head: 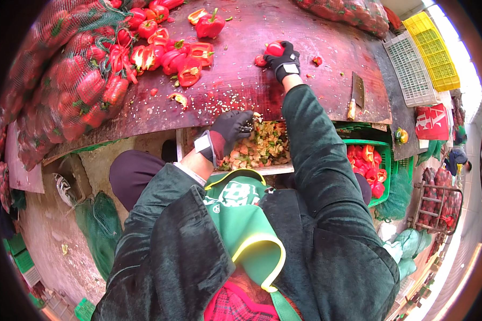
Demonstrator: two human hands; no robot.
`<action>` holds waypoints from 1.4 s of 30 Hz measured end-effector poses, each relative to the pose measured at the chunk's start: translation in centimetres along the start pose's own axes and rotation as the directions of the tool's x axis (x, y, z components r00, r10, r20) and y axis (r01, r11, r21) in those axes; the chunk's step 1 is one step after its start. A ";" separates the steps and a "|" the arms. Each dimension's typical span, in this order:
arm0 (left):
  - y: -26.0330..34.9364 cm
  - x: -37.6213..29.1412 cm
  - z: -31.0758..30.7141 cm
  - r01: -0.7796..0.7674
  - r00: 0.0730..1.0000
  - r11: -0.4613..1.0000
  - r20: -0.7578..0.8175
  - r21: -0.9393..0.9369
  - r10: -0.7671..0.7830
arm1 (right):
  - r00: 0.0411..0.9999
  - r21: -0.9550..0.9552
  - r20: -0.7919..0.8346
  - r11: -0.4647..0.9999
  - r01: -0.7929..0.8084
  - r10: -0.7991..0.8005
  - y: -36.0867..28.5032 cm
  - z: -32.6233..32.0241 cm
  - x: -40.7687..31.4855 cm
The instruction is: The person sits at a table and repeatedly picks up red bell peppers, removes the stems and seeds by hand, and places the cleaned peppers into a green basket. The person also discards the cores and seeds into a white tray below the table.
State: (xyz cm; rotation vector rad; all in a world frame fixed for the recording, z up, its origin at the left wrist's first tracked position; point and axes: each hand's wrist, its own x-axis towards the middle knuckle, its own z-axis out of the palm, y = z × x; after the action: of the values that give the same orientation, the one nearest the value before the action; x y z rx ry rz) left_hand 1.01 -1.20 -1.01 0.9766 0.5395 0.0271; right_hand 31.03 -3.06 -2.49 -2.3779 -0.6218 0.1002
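On the wooden tabletop, my right hand (283, 60), in a black glove, is closed around a red bell pepper (274, 49). A smaller red pepper piece (260, 60) lies against its fingers. My left hand (233, 130), gloved too, hangs over the table's near edge, above a bin (279, 170) of pepper cores and seeds (259, 148). Its fingers are curled, and a pale scrap shows by the fingertips; whether they grip it is unclear. Halved red peppers (190, 60) lie at the left of the table beside a whole red pepper (210, 25). White seeds are scattered over the wood.
A cleaver (357, 92) lies at the table's right. Below it, a green crate (387, 168) holds red pepper pieces (367, 162). Mesh sacks of red peppers (76, 80) are piled at left. White (411, 70) and yellow crates (431, 52) stand far right. A person (458, 160) is in the background.
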 end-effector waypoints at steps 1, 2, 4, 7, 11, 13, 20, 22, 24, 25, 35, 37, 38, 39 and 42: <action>0.0 0.1 -0.1 -0.003 0.999 1.000 -0.033 -0.003 0.002 | 0.999 0.065 -0.033 0.997 0.029 -0.027 0.3 -0.1 -0.2; 0.0 0.2 -0.1 -0.011 0.999 1.000 -0.041 -0.023 0.010 | 0.999 0.234 -0.047 0.972 0.033 -0.022 0.7 -0.1 -0.6; -0.2 0.3 0.0 -0.024 0.996 0.996 -0.089 -0.084 0.016 | 0.995 0.495 0.071 0.863 -0.096 0.070 1.9 -0.4 -1.7; -0.4 0.5 0.3 -0.037 0.990 0.990 -0.137 -0.134 0.018 | 0.968 0.621 0.220 0.747 -0.237 0.124 3.5 -1.1 -4.8; -0.4 0.6 0.3 -0.092 0.974 0.959 -0.222 -0.267 0.032 | 0.786 0.778 0.601 -0.124 -0.617 -0.143 3.1 -0.7 -11.8; 0.1 1.0 -0.3 -0.167 0.980 0.932 -0.161 -0.323 0.119 | 0.612 0.546 0.729 -0.278 -0.790 -0.308 2.1 -0.5 -14.6; 0.4 1.4 -0.8 -0.377 0.903 0.911 -0.155 0.165 0.402 | 0.637 0.637 0.761 0.333 -0.696 -0.124 -1.2 -1.4 -18.7; 0.6 0.9 -0.5 -0.297 0.912 0.861 -0.146 0.413 0.384 | 0.671 0.683 0.726 0.281 -0.674 -0.151 -1.3 -1.5 -18.7; 1.4 0.4 -0.9 -0.164 0.930 0.657 -0.106 0.736 0.351 | 0.718 0.709 0.689 0.301 -0.637 -0.103 -0.7 -1.3 -18.5; 1.9 0.3 -1.2 -0.093 0.932 0.495 -0.100 0.864 0.349 | 0.857 0.787 0.494 0.492 -0.372 -0.143 -0.3 -1.2 -18.3; 2.5 -0.3 -1.1 -0.348 0.738 0.617 -0.201 0.706 0.645 | 0.768 0.782 0.609 -0.013 -0.624 -0.200 1.4 -1.3 -18.7; 1.7 -0.8 0.0 -0.268 0.962 0.955 0.013 -0.128 0.272 | 0.752 0.745 0.540 -0.200 -0.636 -0.378 0.1 -1.0 -19.8; 1.2 -1.2 0.3 -0.145 0.986 0.940 0.035 -0.308 0.163 | 0.746 0.762 0.493 -0.191 -0.619 -0.448 -0.4 -0.9 -20.2; 0.8 -1.4 0.5 -0.008 0.992 0.878 0.104 -0.479 0.066 | 0.847 0.862 0.454 -0.104 -0.496 -0.277 -1.1 -0.4 -20.7; 0.0 -1.0 0.6 -0.024 0.976 0.854 0.172 -0.520 0.132 | 0.937 0.897 0.153 0.442 0.001 -0.313 -1.4 -0.2 -21.4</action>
State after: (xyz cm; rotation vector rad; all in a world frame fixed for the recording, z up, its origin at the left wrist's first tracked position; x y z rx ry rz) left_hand 0.40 -1.96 -0.29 0.4636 0.2774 0.1390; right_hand 11.61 -12.10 -3.35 -1.2360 -0.6952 0.5772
